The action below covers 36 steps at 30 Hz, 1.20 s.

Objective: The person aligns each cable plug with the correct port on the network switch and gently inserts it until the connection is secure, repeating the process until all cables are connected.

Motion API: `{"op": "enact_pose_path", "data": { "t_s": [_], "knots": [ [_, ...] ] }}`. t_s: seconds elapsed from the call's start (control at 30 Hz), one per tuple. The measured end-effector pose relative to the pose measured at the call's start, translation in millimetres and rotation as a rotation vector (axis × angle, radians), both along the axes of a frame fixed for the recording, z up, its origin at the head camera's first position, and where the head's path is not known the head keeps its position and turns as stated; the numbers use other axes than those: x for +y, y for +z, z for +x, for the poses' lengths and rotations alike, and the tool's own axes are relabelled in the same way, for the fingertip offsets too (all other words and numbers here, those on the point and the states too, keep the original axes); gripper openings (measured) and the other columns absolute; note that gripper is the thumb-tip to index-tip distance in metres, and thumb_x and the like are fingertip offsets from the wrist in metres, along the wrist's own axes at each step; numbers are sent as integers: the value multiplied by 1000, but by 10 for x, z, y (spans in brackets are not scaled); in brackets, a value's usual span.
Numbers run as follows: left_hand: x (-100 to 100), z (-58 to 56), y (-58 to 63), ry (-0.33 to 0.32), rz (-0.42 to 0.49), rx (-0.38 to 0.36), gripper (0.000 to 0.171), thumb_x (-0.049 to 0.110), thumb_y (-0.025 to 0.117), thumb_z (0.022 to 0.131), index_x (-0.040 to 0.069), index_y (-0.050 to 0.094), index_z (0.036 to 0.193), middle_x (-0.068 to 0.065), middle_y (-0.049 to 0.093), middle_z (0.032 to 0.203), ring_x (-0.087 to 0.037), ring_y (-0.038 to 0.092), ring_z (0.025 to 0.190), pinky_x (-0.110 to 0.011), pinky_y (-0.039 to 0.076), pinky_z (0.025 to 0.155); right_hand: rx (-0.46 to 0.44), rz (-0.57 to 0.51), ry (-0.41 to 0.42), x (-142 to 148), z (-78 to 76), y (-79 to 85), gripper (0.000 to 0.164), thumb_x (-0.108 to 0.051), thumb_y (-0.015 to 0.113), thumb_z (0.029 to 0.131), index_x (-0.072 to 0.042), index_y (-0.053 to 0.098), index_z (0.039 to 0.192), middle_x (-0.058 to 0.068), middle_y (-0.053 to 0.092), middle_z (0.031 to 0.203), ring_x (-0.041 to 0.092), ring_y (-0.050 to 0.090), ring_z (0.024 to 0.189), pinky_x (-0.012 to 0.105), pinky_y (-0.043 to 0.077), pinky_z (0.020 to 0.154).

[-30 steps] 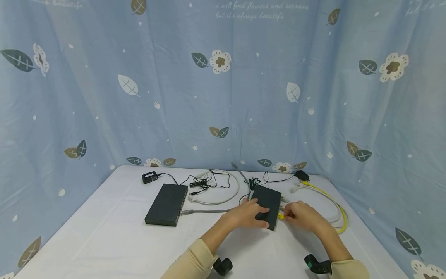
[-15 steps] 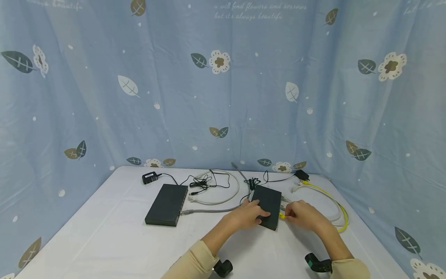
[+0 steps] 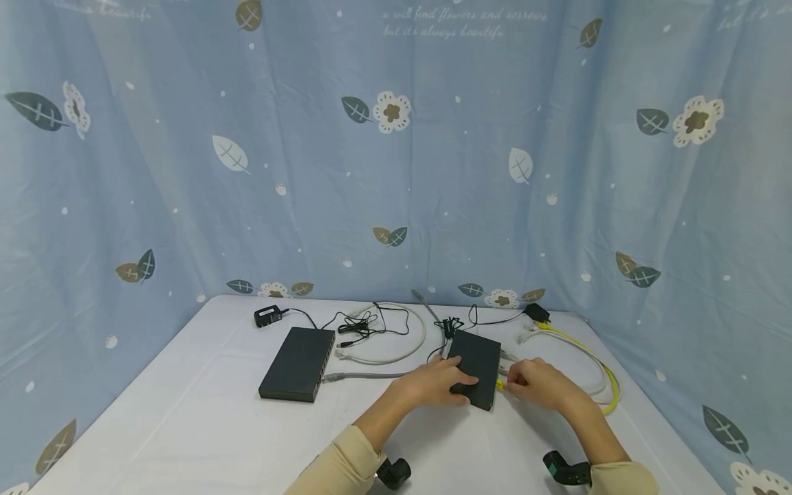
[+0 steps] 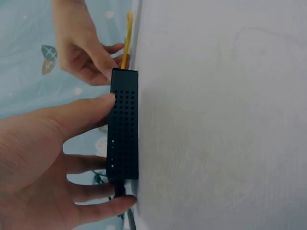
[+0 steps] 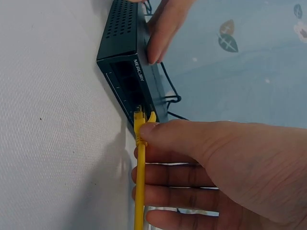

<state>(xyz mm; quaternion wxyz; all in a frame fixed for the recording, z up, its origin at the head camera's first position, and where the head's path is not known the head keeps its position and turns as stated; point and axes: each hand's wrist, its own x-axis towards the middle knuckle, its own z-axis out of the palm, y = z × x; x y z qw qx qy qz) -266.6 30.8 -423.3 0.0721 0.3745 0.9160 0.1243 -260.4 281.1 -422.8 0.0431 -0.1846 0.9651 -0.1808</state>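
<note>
A small black network switch (image 3: 479, 354) lies flat on the white table. My left hand (image 3: 436, 383) rests on it, index finger and thumb on its top, other fingers along its left side. In the left wrist view the thumb touches the top edge of the switch (image 4: 123, 129). My right hand (image 3: 541, 383) pinches the plug (image 5: 139, 125) of a yellow Ethernet cable (image 5: 139, 187) between thumb and fingers. The plug's tip is at the ports on the right side of the switch; several ports beside it show as dark openings. Grey-white cable ends sit farther along that side.
A larger black switch (image 3: 298, 363) lies left, with a grey cable (image 3: 371, 375) at its port side. Behind are a coiled white cable (image 3: 423, 337), a black power cord (image 3: 354, 328) and two adapters, one left (image 3: 267, 315) and one right (image 3: 537, 313). A white cable (image 3: 597, 364) loops right.
The left thumb has drawn back from farther across the near end of the switch. The right hand stays at the same port with the yellow plug, shifting only slightly.
</note>
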Motion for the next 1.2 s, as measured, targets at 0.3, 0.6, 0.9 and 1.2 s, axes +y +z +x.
{"op": "enact_pose_path", "data": {
  "t_s": [0.3,0.6,0.9,1.2],
  "knots": [
    [-108,-74,-30,-34,4,-29,50,46,63,94,34,53,142,-9,35,158,-28,33,147,-46,34,116,-18,-32,1,-10,9,13,10,-19,69,90,-11,71,84,-4,65,70,7,52,59,22,43,53],
    [-230,-75,-23,-60,62,-19,51,43,61,95,27,52,143,-10,41,155,-25,35,146,-44,36,115,-18,-22,-36,-7,6,2,10,-19,70,90,-13,70,82,-5,62,68,9,52,59,22,43,53],
    [-527,-74,-27,-11,163,53,59,42,56,98,28,37,153,-6,48,150,-25,46,137,-48,41,110,13,-24,1,14,-11,-26,14,-15,62,95,-11,68,82,-7,54,64,6,46,56,22,39,53],
    [-1054,-62,-27,89,224,96,63,42,57,98,29,32,155,-6,47,150,-29,46,136,-50,42,108,39,-25,8,4,-25,-26,23,-13,56,98,-12,62,76,-8,46,60,5,42,53,21,35,51]
  ]
}}
